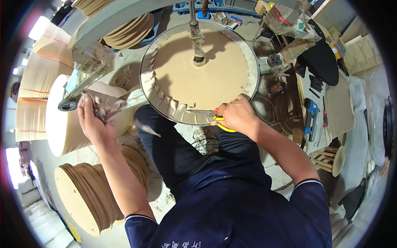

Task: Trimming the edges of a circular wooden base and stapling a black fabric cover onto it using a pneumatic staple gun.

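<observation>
Pale tan fibreboard fills the scene. At the far left stand cream paper-wrapped rolls [39, 74] with thin red bands, about four of them stacked; beside them lies a large smooth white drum [62, 124] on its side. Below that, on the floor, a row of round tan wooden discs [89, 198] leans on edge, too many to count. The left hand [93, 120] is closed around a crumpled strip of clear plastic film [105, 108], pulled out from the disc's left edge. In the middle a big round tan disc [200, 72] sits on a metal spindle [194, 25], its rim wrapped in shiny pleated film [165, 101]. At the disc's near edge the right hand [237, 115] is curled tight around a cutter with a yellow handle [223, 126] and a red part, touching the rim. To the right, a cluttered worktop [339, 107] carries a black oval board [320, 58], a blue tool [310, 109] and small cardboard boxes [339, 47].
</observation>
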